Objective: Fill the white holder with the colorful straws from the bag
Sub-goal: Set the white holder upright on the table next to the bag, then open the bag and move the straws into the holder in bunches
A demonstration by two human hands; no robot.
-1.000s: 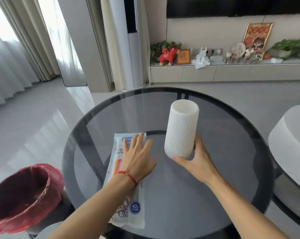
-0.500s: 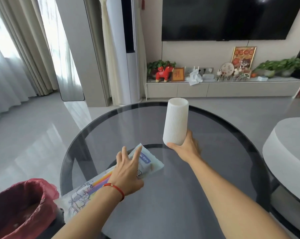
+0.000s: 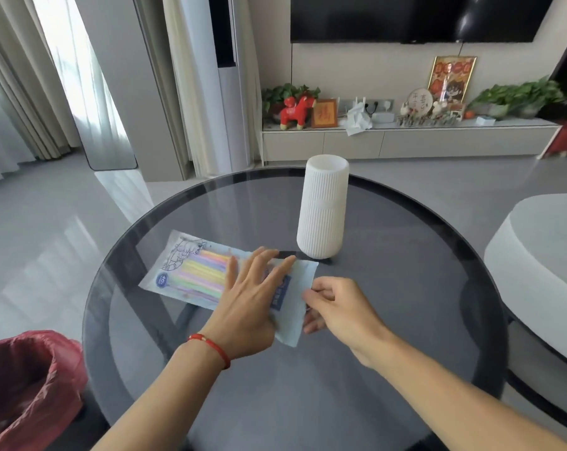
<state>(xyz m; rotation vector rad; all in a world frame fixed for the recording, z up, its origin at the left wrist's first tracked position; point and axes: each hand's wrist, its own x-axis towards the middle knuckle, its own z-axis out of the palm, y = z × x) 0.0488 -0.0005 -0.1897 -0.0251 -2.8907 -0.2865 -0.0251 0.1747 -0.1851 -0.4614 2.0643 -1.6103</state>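
Observation:
A tall white ribbed holder (image 3: 323,209) stands upright on the round dark glass table (image 3: 406,320), free of both hands. In front of it lies a flat plastic bag (image 3: 191,271) with pastel straws showing through it. My left hand (image 3: 249,304) lies flat on the bag's right half, fingers straight and spread. My right hand (image 3: 334,304) has its fingers curled at the bag's right edge and pinches that edge.
A bin lined with a red bag (image 3: 25,385) stands at the lower left beside the table. A white rounded seat (image 3: 542,255) sits close on the right. A low cabinet with ornaments (image 3: 406,138) runs along the far wall.
My right hand let go of the white holder, which now stands alone farther back, and came to the bag's right edge. The bag has turned so it lies crosswise under my left hand.

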